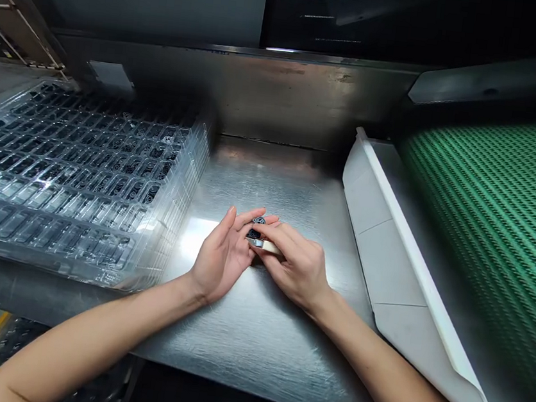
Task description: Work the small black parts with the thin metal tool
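At the centre of the brushed steel worktop (253, 328), the left hand (223, 254) stands open, palm inward, its fingertips steadying a small round black part (257, 225). The right hand (292, 262) pinches a slim pale tool (263, 245), long axis running left-right, its tip just below the part. Both hands sit equally close. A stack of clear plastic compartment trays (72, 172) lies well left of the grip; a white angled guide (389, 240) and green mesh conveyor belt (496, 233) lie right. Nothing obstructs.

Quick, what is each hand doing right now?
Left hand: open, fingers touching a small dark part.
Right hand: closed on a small pale tool.
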`<state>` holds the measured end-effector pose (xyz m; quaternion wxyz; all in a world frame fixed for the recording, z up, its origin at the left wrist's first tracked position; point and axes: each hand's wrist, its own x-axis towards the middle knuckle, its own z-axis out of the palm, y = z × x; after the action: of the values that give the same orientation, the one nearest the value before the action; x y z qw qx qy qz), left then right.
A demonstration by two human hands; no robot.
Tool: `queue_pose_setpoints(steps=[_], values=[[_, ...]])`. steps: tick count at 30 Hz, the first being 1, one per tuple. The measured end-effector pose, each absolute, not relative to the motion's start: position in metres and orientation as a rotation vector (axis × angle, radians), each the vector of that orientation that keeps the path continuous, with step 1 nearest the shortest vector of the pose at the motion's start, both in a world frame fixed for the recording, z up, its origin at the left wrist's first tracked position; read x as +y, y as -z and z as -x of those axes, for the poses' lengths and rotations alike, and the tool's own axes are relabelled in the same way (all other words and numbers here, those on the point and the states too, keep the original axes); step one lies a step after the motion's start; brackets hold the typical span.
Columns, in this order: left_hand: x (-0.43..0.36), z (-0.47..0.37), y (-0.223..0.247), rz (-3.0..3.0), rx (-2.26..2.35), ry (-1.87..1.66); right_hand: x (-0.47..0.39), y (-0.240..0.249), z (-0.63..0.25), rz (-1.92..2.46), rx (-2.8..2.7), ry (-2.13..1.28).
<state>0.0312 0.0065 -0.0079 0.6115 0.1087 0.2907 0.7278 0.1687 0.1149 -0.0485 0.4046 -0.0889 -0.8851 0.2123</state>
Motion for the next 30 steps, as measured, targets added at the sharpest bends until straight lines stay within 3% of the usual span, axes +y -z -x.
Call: queue_pose_setpoints(steps=[4,14,23,30], values=[[0.007,-0.030,0.009,-0.257,0.681,-1.663,0.115,0.045,-0.171,0.153,-2.239,-0.524],[0.006,-0.025,0.021,-0.437,0.976,-1.587,0.104,0.022,-0.171,0.303,-1.915,-1.125],[0.003,-0.027,0.009,-0.655,1.094,-1.628,0.105,0.020,-0.171,0.244,-1.904,-1.157],[0.001,-0.027,0.011,-0.706,1.079,-1.656,0.102,0.027,-0.171,0.496,-1.710,-1.445]])
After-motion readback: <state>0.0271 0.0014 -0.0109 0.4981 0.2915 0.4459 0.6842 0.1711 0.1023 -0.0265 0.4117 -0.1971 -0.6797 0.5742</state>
